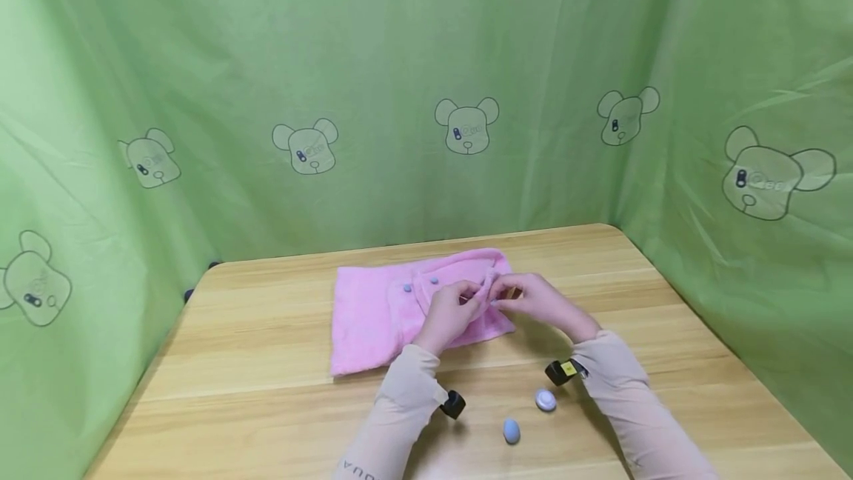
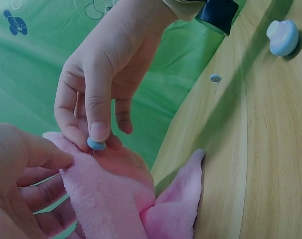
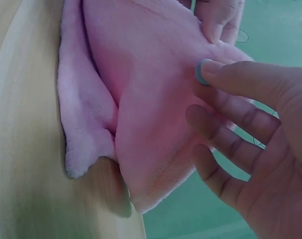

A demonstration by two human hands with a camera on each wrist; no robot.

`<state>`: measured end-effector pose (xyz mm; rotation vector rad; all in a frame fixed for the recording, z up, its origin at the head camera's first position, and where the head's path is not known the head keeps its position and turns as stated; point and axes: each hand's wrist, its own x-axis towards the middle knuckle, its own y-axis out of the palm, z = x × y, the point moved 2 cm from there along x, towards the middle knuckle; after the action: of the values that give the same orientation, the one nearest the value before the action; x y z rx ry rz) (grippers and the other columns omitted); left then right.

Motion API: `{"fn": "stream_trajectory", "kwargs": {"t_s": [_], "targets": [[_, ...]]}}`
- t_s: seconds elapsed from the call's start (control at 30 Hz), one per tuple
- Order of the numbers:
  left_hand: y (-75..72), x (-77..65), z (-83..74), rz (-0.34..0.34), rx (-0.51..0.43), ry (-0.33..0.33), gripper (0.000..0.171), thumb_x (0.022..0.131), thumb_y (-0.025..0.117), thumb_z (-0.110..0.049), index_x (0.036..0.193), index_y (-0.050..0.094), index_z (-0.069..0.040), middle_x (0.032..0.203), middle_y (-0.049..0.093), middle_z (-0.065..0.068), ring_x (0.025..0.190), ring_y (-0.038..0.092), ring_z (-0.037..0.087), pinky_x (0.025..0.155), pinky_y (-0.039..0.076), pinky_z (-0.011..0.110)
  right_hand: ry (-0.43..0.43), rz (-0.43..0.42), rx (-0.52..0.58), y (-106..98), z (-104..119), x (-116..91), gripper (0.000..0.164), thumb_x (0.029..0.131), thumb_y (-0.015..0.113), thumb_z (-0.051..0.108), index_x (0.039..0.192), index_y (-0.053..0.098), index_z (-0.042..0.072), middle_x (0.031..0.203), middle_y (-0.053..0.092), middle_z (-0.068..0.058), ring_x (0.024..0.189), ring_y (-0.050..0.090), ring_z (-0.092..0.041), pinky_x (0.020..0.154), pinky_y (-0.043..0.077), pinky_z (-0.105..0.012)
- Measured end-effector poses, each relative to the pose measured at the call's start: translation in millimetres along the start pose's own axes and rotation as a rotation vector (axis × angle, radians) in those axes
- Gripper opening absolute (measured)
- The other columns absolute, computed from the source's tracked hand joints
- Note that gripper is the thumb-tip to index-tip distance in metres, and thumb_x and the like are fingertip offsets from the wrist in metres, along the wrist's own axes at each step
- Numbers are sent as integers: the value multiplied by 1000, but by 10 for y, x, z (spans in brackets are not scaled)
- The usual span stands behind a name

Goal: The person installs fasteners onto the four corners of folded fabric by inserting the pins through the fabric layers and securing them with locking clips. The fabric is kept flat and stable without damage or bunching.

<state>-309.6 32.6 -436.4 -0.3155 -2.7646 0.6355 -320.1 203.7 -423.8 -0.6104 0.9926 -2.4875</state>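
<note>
A pink plush cloth (image 1: 366, 310) lies folded on the table, its right part lifted between the hands. My left hand (image 1: 448, 313) pinches the raised edge of the cloth between thumb and fingers. From the right, my right hand (image 1: 541, 304) pinches a blue-headed pin (image 2: 95, 144) by its head. The pin's thin shaft points down at the cloth edge, close to the left thumb; whether it pierces the cloth, I cannot tell. Two small blue dots, one a round head (image 1: 407, 287), show on the cloth left of the hands.
Near me on the wooden table (image 1: 266, 332) are a blue egg-shaped piece (image 1: 511, 431) and a pale round mushroom-shaped piece (image 1: 545, 399). In the left wrist view another small blue-headed pin (image 2: 215, 78) shows against the table. Green curtains (image 1: 373, 43) surround the table's back and sides.
</note>
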Motion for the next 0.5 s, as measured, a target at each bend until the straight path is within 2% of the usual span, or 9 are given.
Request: {"fn": "stream_trajectory", "kwargs": {"t_s": [0.1, 0.3, 0.5], "targets": [[-1, -4, -11, -3, 4, -9, 19, 87, 56, -25, 97, 66, -13, 87, 67, 0, 75, 57, 3, 67, 47, 15, -18, -10, -5, 24, -41, 15, 11, 78, 66, 9, 86, 64, 17, 83, 65, 2, 76, 57, -16, 69, 49, -28], [-5, -20, -47, -16, 47, -13, 18, 87, 56, -20, 99, 66, -11, 86, 67, 0, 73, 57, 2, 64, 47, 14, -47, -43, -43, 54, -17, 26, 13, 76, 67, 7, 84, 63, 16, 83, 64, 4, 75, 58, -12, 68, 50, -29], [-8, -38, -71, -51, 118, 37, 16, 87, 56, -17, 95, 67, -9, 83, 68, 2, 71, 58, 4, 63, 46, 14, -73, -84, -85, 86, 20, 28, 15, 75, 68, 6, 84, 63, 16, 82, 64, 5, 75, 57, -7, 69, 51, -29]]}}
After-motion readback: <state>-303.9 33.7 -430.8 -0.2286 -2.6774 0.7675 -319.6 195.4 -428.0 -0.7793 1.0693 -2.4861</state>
